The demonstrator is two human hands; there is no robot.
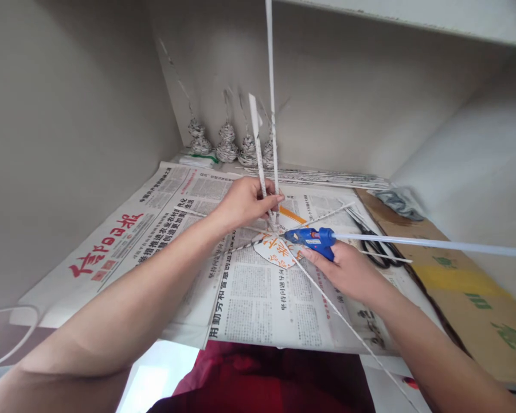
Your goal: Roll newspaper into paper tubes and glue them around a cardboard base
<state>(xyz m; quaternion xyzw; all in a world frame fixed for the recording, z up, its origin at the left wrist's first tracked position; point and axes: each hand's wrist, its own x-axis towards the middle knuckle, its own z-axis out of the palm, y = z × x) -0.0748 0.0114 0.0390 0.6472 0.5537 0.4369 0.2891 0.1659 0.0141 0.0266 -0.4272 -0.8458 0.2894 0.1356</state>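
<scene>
My right hand (pixel 348 269) grips a blue hot glue gun (pixel 312 238), and a long clear glue stick (pixel 413 241) sticks out of its back. Its nozzle points left, at the spot where several rolled newspaper strips meet. My left hand (pixel 255 201) pinches upright paper strips (pixel 258 140) just above that spot. Other thin strips (pixel 333 307) spread outward from the centre across the table. Beneath the joint lies a white paper piece with orange print (pixel 279 255). Whether the nozzle touches the strips, I cannot tell.
Newspapers (pixel 124 246) cover the work surface. Several woven paper gourds (pixel 227 143) stand along the back wall, beside a bundle of paper rods (pixel 327 179). Black-handled scissors (pixel 376 246) lie to the right, near flattened cardboard (pixel 460 287) and a grey crumpled cloth (pixel 398 203).
</scene>
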